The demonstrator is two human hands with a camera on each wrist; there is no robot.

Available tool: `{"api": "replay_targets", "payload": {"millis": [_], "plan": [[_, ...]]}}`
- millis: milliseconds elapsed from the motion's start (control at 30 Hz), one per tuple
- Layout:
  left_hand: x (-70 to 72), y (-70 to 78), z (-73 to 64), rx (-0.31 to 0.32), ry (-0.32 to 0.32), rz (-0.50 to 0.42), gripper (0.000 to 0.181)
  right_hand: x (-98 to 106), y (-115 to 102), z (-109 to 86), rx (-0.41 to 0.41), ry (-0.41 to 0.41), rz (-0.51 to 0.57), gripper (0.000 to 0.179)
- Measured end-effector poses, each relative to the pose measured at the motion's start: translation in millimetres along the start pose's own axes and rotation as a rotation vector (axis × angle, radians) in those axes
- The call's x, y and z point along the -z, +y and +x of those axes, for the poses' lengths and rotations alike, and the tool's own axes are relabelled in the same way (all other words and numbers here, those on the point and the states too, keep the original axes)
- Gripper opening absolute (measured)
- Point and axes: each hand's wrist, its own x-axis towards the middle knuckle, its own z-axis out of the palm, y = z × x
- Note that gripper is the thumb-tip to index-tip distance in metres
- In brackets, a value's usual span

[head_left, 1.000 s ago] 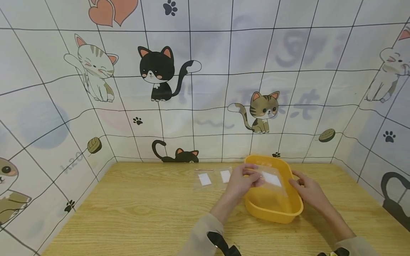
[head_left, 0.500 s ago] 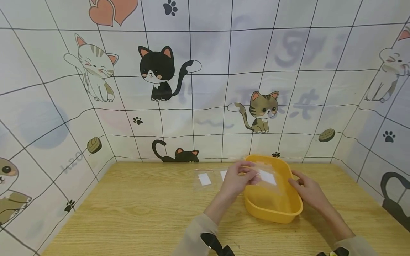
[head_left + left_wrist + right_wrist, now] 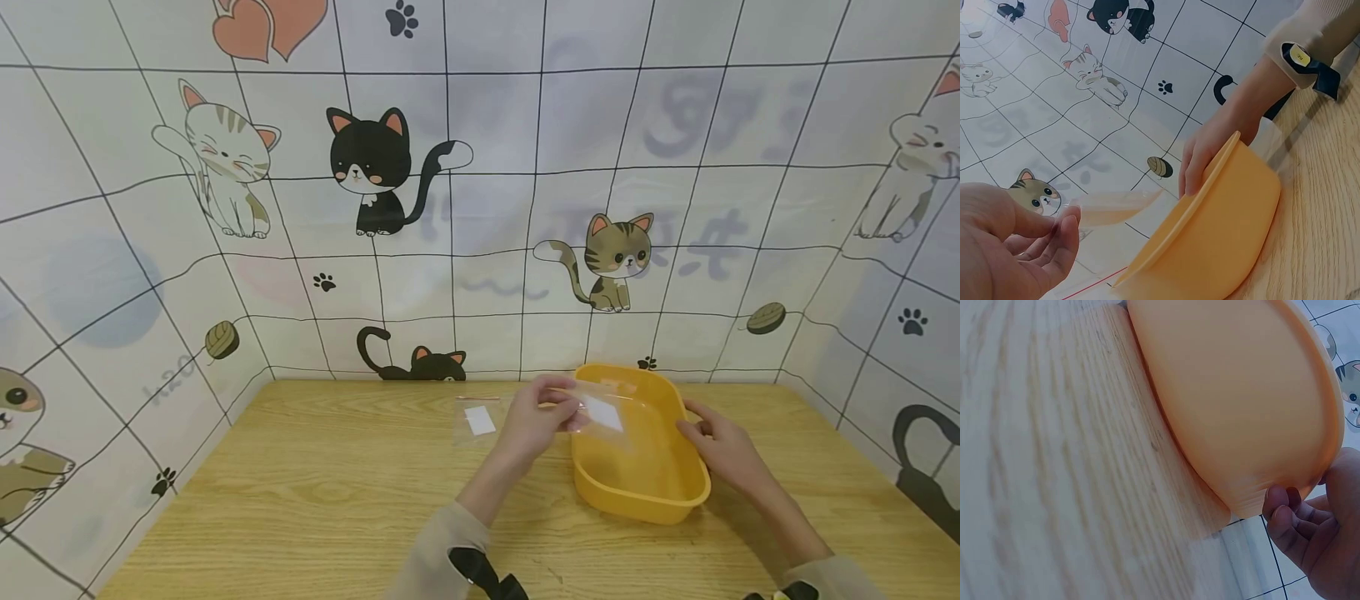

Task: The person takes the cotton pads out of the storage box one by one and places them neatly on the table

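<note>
In the head view, my left hand pinches a small clear plastic bag with a white patch on it. The bag hangs over the left side of a yellow plastic basin. Thumb and fingertips of that hand meet on the bag's edge in the left wrist view. At the basin's right rim, my right hand grips the edge; the right wrist view shows its curled fingers against the outer wall. Another clear bag with a white patch lies flat left of my left hand.
The basin stands on a wooden table near the back wall. A white cloth with cat drawings surrounds the table at the back and both sides. Black straps sit around the sleeves.
My left hand has moved left with the bag, from over the basin's middle toward its left rim. It now covers the second bag on the table. The right hand and basin have stayed put.
</note>
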Motion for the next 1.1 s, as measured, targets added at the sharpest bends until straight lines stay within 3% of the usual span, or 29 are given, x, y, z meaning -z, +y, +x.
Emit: {"api": "replay_targets", "payload": {"millis": [267,1100], "plan": [[13.2,1.1,-1.3,-0.029,0.009,-0.004,0.025,0,0,-1.5,-0.002,0.003,0.009,0.061],[52.6,0.1,-2.9,-0.023,0.041,-0.038,0.030,-1,1,-2.1,-0.008,-0.002,0.036,0.061]]}}
